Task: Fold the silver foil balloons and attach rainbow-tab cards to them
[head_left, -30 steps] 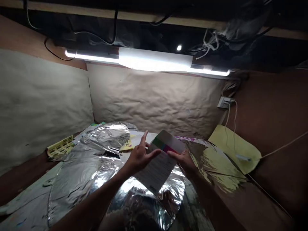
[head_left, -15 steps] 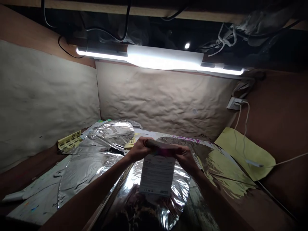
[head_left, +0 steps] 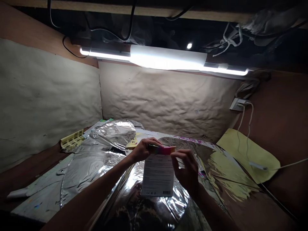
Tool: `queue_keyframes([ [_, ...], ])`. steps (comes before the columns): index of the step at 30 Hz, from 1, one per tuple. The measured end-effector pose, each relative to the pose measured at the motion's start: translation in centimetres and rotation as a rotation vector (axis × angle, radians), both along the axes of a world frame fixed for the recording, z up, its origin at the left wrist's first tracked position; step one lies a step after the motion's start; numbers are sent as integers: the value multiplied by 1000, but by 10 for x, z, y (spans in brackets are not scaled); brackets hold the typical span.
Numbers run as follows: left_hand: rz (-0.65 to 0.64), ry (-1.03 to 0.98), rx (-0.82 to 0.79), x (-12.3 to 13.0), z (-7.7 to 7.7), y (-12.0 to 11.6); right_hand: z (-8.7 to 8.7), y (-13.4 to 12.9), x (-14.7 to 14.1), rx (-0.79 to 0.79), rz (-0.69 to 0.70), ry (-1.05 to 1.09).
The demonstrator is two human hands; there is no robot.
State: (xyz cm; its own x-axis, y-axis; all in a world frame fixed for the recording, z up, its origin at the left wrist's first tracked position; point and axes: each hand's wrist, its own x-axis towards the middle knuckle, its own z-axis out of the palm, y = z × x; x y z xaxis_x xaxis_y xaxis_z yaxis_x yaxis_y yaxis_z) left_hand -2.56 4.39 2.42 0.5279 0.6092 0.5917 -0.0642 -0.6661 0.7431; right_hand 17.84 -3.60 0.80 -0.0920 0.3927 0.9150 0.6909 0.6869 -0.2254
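a: what had moved since the last look?

b: the right hand (head_left: 185,169) had dropped lower and curled, no longer lying across the top of the printed white packet (head_left: 158,175). the packet's rainbow top edge (head_left: 162,149) now showed clearly.

a: how did the hands have it?

b: the left hand (head_left: 144,149) was closed around the left end of that edge, with its fingers (head_left: 154,141) curving over the top. the right hand's fingertips (head_left: 176,154) pinched the right end, so the hands were just apart, with the packet held between them.

a: and where was the packet?

b: directly below the grip, hanging nearly upright, its small-print face towards the camera. its lower end was just above a crumpled silver foil sheet (head_left: 158,208).

a: what lay around the grip?

b: beyond the left hand was a rumpled piece of silver foil (head_left: 115,131), with a yellow sticker sheet (head_left: 72,139) further out. past the right hand lay gold-reflecting foil (head_left: 228,175), then a yellow folder (head_left: 250,154). straight ahead, beyond the grip, hung a wall of creased kraft paper (head_left: 168,99).
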Motion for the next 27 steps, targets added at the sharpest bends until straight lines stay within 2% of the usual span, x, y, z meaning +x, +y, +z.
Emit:
queue_keyframes([
  [3, -4, 33, 45, 1, -1, 1, -1, -4, -8, -275, -73, -332],
  [6, 19, 66, 100, -1, -2, 0, 2, -1, -15, -423, -215, -436],
  [9, 61, 54, 114, -1, -3, -3, 6, 1, -19, -384, -216, -454],
  [13, 99, 49, 155, 0, -4, -2, 7, 1, -24, -219, -196, -461],
  [15, 97, 60, 116, 0, -4, 2, 6, 2, -26, -141, -200, -455],
  [18, 80, 57, -2, -3, -5, 7, 5, 5, -26, -69, -204, -462],
  [22, 27, 30, -115, -10, -3, 3, 7, 8, -24, -69, -142, -516],
  [25, -55, -54, -338, -11, -3, -5, 10, 7, -23, -84, -139, -517],
  [27, -29, -134, -510, -9, -5, -9, 11, 5, -23, -84, -130, -496],
])
